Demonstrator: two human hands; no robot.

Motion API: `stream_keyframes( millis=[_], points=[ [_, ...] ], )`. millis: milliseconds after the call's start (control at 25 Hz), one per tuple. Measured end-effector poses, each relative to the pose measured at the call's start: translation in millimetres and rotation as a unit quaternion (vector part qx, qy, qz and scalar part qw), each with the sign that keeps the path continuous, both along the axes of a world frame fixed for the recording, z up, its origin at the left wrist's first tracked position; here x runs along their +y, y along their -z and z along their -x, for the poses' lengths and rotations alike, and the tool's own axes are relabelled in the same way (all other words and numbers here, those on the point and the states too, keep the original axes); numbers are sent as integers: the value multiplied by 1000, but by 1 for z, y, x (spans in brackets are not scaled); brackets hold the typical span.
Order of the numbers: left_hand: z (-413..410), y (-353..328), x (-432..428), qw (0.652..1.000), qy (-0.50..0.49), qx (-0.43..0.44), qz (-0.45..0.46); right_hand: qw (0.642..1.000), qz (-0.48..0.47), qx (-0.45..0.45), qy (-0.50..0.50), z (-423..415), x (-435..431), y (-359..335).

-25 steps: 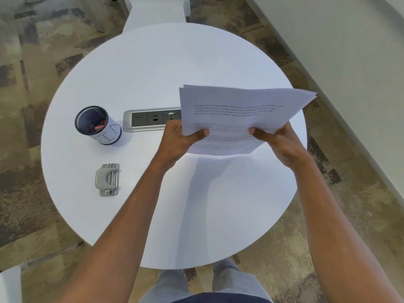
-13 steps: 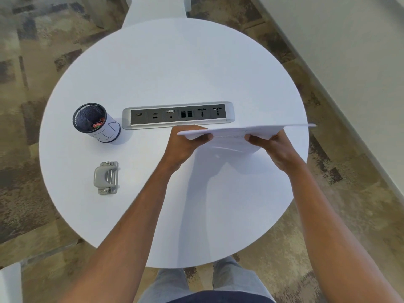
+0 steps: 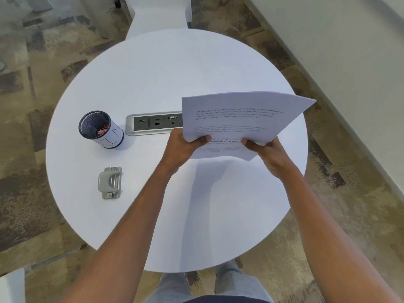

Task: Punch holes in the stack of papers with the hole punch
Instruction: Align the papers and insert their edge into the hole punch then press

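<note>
The stack of printed papers is held up above the round white table, tilted with its text side toward me. My left hand grips its lower left edge and my right hand grips its lower right edge, thumbs on the front. The grey metal hole punch lies flat on the table at the left, well apart from both hands.
A dark mesh cup with small items inside stands left of a recessed socket strip, whose right part is hidden by the papers. A white wall runs along the right; patterned carpet surrounds the table.
Half a second ago the papers were lowered nearly flat and edge-on above the table. Now both hands have tipped them back up with the text facing me.
</note>
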State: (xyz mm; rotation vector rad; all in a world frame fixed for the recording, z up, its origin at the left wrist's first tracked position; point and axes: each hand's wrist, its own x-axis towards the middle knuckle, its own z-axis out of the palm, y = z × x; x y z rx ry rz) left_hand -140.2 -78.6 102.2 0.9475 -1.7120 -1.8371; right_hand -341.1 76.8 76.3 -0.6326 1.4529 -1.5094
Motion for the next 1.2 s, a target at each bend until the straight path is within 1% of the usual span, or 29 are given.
stream_keyframes(
  millis=[120,160,200,240,280,320,360,400,440,480,520,560,640,680,760,840,880,920,960,1000,1040,1080,1160,1200],
  points=[
    [-3,-19,-9,995,22,-57,81,999,-11,-50,-8,-14,3,5],
    [-3,-25,-12,989,33,-86,117,999,-25,-48,2,-18,4,5],
    [-2,-29,-17,978,46,-121,164,998,-42,-40,37,-19,7,2],
    [-1,-33,-21,959,63,-163,221,993,-55,-29,97,-15,11,-3],
    [1,-38,-25,934,80,-212,277,985,-67,-4,162,-8,16,-11],
    [4,-43,-27,906,96,-262,318,974,-83,45,206,2,23,-20],
    [7,-47,-29,880,110,-307,345,967,-100,121,203,12,28,-30],
    [11,-50,-29,859,125,-340,362,959,-117,207,152,21,31,-40],
    [15,-50,-30,841,142,-363,375,948,-136,279,70,26,29,-48],
    [18,-52,-28,830,160,-375,381,932,-159,325,-15,29,24,-54],
    [22,-52,-27,823,177,-379,383,920,-176,340,-84,30,16,-56],
    [26,-53,-24,819,190,-378,386,917,-185,330,-124,29,8,-56],
    [30,-55,-19,815,198,-373,396,931,-190,283,-131,26,-3,-55],
    [29,-55,-19,819,196,-370,393,938,-188,266,-117,24,-4,-52],
    [16,-53,-29,838,193,-359,362,955,-168,231,-84,25,1,-47],
    [-13,-44,-50,871,180,-337,308,966,-154,198,-56,28,8,-45],
    [-31,-37,-60,901,161,-308,261,970,-148,186,-50,30,11,-44],
    [-49,-31,-67,937,133,-261,193,973,-142,177,-48,31,13,-42],
    [-64,-23,-70,969,102,-196,110,975,-134,171,-47,32,14,-41],
    [-74,-14,-68,987,79,-132,35,977,-126,167,-45,32,13,-41],
    [-80,-4,-63,993,72,-89,-19,978,-119,164,-43,30,13,-41],
    [-81,6,-56,993,80,-71,-47,979,-114,163,-43,29,12,-40],
    [-75,20,-40,989,105,-80,-62,979,-113,167,-38,27,9,-38],
    [-71,25,-34,990,97,-88,-59,979,-115,169,-30,26,8,-36]
  ],
)
